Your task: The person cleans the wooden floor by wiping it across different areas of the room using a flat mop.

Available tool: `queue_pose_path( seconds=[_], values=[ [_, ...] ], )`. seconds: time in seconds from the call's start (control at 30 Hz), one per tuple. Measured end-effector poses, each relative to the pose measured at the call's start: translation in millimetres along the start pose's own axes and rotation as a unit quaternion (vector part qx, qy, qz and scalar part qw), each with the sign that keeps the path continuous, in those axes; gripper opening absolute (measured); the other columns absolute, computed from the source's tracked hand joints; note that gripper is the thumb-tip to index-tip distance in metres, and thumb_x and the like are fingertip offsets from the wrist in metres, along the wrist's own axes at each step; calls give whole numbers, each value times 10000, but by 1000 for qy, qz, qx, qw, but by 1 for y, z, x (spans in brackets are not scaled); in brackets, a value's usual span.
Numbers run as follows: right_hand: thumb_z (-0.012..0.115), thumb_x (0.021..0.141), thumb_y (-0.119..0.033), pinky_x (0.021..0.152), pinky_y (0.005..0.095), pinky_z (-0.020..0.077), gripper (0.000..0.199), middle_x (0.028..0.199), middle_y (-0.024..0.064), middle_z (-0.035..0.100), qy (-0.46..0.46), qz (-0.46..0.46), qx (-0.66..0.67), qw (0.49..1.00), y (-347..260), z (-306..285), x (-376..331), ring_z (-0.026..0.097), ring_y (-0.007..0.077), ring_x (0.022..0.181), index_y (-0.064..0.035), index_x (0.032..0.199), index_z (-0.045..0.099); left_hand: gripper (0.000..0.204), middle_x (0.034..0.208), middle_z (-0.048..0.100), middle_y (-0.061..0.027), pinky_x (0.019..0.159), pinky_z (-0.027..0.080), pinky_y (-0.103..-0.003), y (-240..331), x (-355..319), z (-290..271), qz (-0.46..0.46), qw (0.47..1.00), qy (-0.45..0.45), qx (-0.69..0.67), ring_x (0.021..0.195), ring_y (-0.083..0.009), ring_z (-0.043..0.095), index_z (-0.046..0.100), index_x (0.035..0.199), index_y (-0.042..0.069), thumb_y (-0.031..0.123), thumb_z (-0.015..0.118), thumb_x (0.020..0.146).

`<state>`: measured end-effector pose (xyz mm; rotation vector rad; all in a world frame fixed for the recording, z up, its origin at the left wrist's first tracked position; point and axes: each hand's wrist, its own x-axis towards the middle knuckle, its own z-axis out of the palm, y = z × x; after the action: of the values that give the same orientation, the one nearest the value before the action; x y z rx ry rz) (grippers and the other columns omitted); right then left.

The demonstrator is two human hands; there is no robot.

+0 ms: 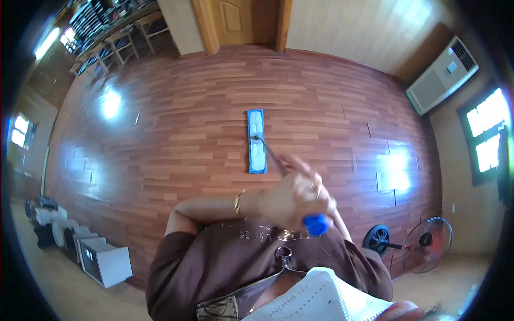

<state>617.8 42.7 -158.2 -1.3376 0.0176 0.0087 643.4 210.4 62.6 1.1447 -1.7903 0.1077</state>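
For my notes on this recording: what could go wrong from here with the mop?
Swung far to the right, the mop head could bump the standing fan by its round base. Swung far left, it might knock the boxy white thing. Glare could also hide dirt on the floor.

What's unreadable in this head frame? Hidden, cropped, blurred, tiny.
All head view:
Right hand: partly hidden behind the left hand; exact finger placement unclear, with blur.
Mop handle: upper stretch covered by both hands.
Outside the right-hand window: washed out by glare.
Dark thing beside that window: cut off by the lens's black rim; kind unclear.
Dark stacked items, upper left: too small to identify.
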Motion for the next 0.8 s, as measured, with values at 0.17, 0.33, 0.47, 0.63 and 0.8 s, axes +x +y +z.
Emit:
queue_pose_path(
  seconds=[0.17,0.33,0.47,0.63,0.8],
  values=[
    [627,837,-503,978,466,428,655,1234,265,561,220,-181,-142,948,-167,38,-100,542,331,1171,-3,1250,539,227,679,567,-76,647,442,-428,-98,-71,36,-201,979,-7,27,695,-300,592,530,790,109,206,726,734],
    [714,808,-324,659,400,544,326,863,177,671,133,-373,-471,789,-201,94,-112,674,346,753,-22,876,611,174,611,540,-56,576,444,-380,-196,-167,95,-278,959,-13,46,628,-256,572,516,655,106,107,688,686],
    [631,883,-282,605,401,539,291,731,125,647,87,-422,-433,792,-193,93,-109,674,305,689,-32,759,549,201,679,547,-59,615,444,-352,-223,-202,98,-339,939,-26,58,706,-247,584,528,711,107,143,724,735],
    [620,891,-304,547,379,524,309,670,104,633,76,-462,-421,777,-200,96,-96,654,265,617,-40,760,527,381,737,583,-89,647,430,-458,-220,-203,103,-383,910,-71,143,782,-308,609,523,715,111,459,651,802],
    [587,916,-288,535,378,524,290,690,101,636,-41,-497,-400,769,-216,76,-82,658,253,631,-41,782,516,392,728,578,-74,725,402,-498,-193,-207,96,-449,875,-45,177,827,-292,600,541,710,120,489,625,815]
  ],
)
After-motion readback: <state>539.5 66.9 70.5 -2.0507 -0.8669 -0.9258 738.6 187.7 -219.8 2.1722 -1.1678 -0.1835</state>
